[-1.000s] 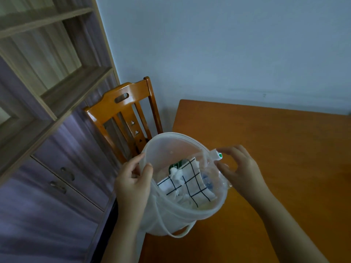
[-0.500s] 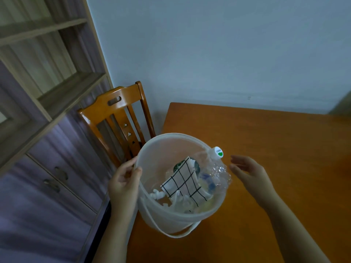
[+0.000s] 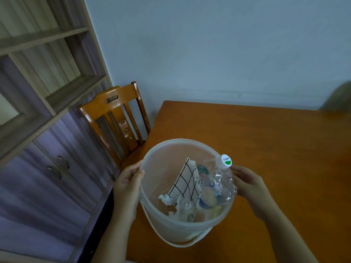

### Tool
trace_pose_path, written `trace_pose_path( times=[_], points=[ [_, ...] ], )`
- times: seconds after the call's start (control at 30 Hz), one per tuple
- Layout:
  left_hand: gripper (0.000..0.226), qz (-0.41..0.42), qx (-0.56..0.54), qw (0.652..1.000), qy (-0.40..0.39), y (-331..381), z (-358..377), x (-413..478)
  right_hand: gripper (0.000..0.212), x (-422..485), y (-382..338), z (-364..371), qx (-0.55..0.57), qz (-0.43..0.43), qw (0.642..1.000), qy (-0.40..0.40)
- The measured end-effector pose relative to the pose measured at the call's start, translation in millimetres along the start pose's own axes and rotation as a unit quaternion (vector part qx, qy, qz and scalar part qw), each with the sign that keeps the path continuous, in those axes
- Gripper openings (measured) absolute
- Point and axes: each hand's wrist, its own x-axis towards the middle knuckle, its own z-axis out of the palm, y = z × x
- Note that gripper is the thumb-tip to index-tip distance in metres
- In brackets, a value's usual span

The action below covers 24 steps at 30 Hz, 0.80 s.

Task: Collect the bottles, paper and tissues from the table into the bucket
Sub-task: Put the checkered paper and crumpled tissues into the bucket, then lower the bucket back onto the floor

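Note:
At the near left corner of the orange wooden table (image 3: 269,149) is a translucent white bucket (image 3: 169,228). Inside lie a crushed clear plastic bottle (image 3: 218,185) whose white-and-green cap (image 3: 226,161) pokes over the right rim, a white paper with a black grid (image 3: 188,186), and crumpled white tissues (image 3: 167,200). My left hand (image 3: 127,186) grips the bucket's left rim, thumb over the edge. My right hand (image 3: 248,185) presses against the bucket's right side, just beside the bottle.
A wooden chair (image 3: 114,111) stands at the table's left end, against the wall. A cabinet with doors (image 3: 47,168) and open shelves (image 3: 72,88) fills the left side. A blurred dark object (image 3: 340,99) shows at the far right edge.
My right hand let go of the bottle, drew away, then came back against the bucket's right side. The bottle settled deeper into the bucket. My left hand kept hold of the rim.

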Motion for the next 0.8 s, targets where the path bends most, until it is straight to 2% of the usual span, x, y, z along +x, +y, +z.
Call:
trace_pose_path(
  times=[0.1, 0.3, 0.57, 0.8],
  points=[
    [0.025, 0.003, 0.031, 0.999, -0.037, 4, 2, -17, 0.018, -13, 6, -13, 0.022, -0.002, 1.000, 0.009],
    [0.027, 0.029, 0.159, 0.980, -0.112, 9, -7, -38, 0.019, -27, 5, -28, 0.032, -0.016, 0.999, 0.037],
    [0.026, 0.040, 0.160, 0.978, -0.128, 13, -23, -39, 0.017, -54, -11, -16, 0.019, -0.044, 0.998, 0.051],
    [0.028, 0.045, 0.149, 0.978, -0.139, 17, -75, -34, 0.019, -84, -23, 31, 0.000, -0.051, 0.997, 0.051]
  ],
)
